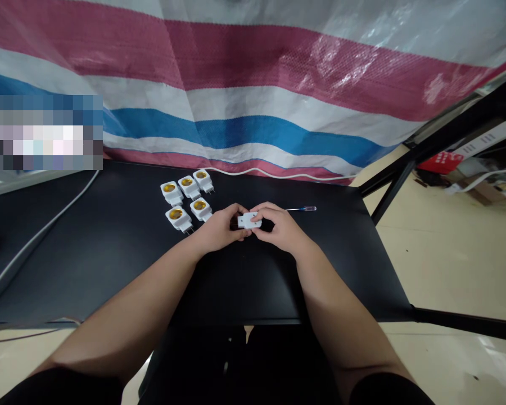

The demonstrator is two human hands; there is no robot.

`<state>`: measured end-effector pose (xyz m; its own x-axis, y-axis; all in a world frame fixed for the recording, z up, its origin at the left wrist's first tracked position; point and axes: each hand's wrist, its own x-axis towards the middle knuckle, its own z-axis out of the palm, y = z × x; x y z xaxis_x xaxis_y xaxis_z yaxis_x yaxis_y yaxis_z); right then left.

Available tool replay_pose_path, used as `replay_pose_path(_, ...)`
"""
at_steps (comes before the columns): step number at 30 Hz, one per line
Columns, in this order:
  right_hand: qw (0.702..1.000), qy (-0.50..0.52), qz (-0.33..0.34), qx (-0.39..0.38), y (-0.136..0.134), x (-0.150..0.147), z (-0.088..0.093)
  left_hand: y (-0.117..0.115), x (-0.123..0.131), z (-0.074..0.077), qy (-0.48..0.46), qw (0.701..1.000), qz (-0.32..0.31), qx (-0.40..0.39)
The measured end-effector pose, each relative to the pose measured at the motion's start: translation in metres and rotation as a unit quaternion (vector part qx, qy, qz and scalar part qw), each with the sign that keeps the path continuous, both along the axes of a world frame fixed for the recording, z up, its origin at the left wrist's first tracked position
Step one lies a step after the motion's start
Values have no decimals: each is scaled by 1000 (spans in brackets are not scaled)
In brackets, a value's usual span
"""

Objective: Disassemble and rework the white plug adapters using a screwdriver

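Both hands are on one small white unit (250,220), right in front of the person; can't tell if it rests on the black desk (109,236) or sits a bit above. L hand (218,228) pinches the narrower end at 9 o'clock, thumb on the near edge, fingers on the far one. R hand (281,225) pinches the wider end at 3 — thumb near side, a finger laid over the upper face. Long axis runs 9-to-3, straight across the body, flat face up w/ a few small dark spots — screw holes, prob., but too small to be sure.

The screwdriver (307,208) lies on the desk btwn 2 and 3 o'clock from the unit, just past the R hand, so that's the nearer hand by far. Its shaft points back toward the R hand, handle away at 3; tip's hidden, pos. behind the fingers.

Five amber-faced units (170,191) sit btwn 9 and 10, on the L hand's side; the closest is just beside that hand, can't tell if touching. A white cable (278,176) runs along the back, past 12.
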<state>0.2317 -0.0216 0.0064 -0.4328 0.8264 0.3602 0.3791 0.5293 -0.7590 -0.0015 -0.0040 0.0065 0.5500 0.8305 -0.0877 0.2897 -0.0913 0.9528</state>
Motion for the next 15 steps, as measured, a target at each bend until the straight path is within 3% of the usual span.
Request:
replay_pose_path(11, 996, 12, -16, -82, 3, -2, 4, 1, -2, -2, -15, 1000, -10, 4)
replay_pose_path(15, 994, 36, -7, -108, 7, 4, -4, 2, -1, 1, -80, 991, -30, -107)
